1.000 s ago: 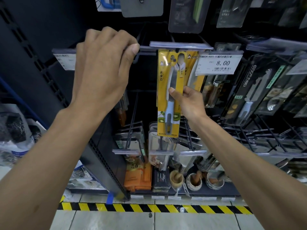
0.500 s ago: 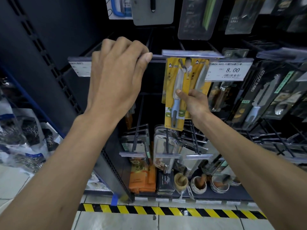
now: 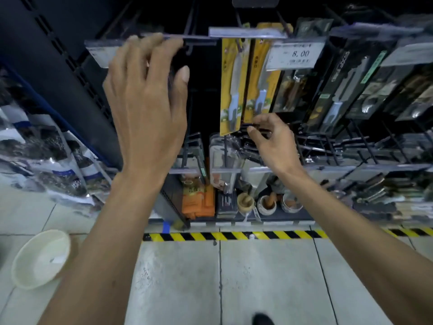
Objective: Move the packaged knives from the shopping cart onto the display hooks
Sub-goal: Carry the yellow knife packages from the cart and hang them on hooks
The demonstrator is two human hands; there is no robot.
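Two yellow packaged knives hang side by side from a display hook; the front pack is left of the second pack. My right hand hovers just below their lower edges, fingers loosely curled, holding nothing. My left hand is raised in front of the neighbouring empty hook, fingers spread and relaxed, fingertips near its clear label strip. The shopping cart is out of view.
A white price tag reading 8.00 hangs right of the yellow packs. Dark knife packs fill hooks to the right. Lower hooks, orange packs and small mortars sit below. A white bowl lies on the floor at left.
My right hand has let go of the yellow knife pack and dropped below it. My left hand released the hook bar and opened. The view has tilted down toward the floor.
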